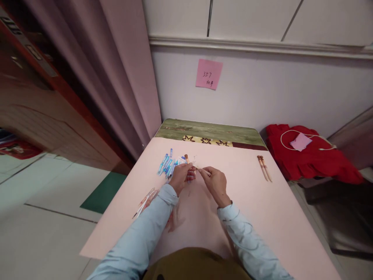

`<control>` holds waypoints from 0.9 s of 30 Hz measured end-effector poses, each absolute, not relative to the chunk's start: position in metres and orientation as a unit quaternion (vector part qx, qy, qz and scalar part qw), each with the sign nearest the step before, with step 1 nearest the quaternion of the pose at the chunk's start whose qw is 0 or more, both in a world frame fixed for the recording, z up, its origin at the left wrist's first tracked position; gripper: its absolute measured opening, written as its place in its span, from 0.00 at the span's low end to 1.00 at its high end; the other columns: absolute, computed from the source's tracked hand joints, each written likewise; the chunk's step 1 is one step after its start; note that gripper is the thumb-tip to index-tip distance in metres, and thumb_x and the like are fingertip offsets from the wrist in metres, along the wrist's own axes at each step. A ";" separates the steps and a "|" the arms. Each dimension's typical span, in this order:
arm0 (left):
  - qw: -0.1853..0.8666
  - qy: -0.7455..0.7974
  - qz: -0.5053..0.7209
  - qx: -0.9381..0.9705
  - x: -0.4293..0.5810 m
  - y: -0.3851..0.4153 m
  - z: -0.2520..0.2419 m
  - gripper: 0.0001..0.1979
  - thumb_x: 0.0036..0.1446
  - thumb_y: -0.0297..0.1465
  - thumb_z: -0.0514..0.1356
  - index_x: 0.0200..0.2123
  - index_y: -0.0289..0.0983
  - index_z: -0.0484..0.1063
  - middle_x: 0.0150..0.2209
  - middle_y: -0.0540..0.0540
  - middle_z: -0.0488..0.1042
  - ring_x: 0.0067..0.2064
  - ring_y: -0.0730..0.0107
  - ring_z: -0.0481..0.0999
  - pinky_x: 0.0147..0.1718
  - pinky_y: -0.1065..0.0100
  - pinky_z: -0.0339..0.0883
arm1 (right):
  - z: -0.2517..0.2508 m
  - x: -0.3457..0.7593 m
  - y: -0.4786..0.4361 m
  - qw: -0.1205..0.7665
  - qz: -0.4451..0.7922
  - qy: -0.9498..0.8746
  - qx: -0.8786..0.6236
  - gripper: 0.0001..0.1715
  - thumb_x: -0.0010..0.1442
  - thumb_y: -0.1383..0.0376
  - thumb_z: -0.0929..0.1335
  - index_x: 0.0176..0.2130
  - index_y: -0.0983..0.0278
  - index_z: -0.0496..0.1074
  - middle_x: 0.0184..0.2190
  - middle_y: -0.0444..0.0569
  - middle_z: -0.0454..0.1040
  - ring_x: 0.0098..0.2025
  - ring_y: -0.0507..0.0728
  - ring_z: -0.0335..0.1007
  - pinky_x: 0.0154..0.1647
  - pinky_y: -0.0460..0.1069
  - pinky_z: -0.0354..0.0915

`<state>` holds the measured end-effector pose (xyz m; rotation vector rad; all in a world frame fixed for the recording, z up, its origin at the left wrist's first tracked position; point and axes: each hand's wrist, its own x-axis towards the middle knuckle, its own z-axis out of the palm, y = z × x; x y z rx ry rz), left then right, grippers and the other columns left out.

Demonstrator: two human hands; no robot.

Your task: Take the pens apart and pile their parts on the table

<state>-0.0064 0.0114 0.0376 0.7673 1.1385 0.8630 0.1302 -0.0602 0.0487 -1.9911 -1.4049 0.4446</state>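
My left hand [181, 177] and my right hand [215, 182] meet above the middle of the pink-covered table [250, 217]. Both are closed on a slim, pale stick-like pen part [206, 172], which points left from my right fingers toward my left fingertips. A brown-topped pale piece [187, 157] sticks up just beyond my left hand; whether that hand grips it too is hidden. Close by on the left lies a heap of blue and light-blue small tubes [166, 165], partly behind the hand.
Two pale pens with brown tops [264, 168] lie side by side at the right. Thin reddish and white sticks [145, 201] lie beside my left forearm. A red cloth [309, 155] with a white cord covers something right of the table. A pink note [209, 74] hangs on the wall.
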 end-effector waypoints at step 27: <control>0.511 0.604 0.371 0.486 -0.037 0.034 0.028 0.09 0.48 0.35 0.66 0.23 0.35 0.74 0.22 0.47 0.75 0.26 0.70 0.74 0.24 0.72 0.62 | 0.015 0.126 -0.054 0.373 0.191 -0.543 -0.727 0.18 0.63 0.54 0.65 0.41 0.61 0.79 0.37 0.50 0.80 0.39 0.57 0.74 0.40 0.49 0.64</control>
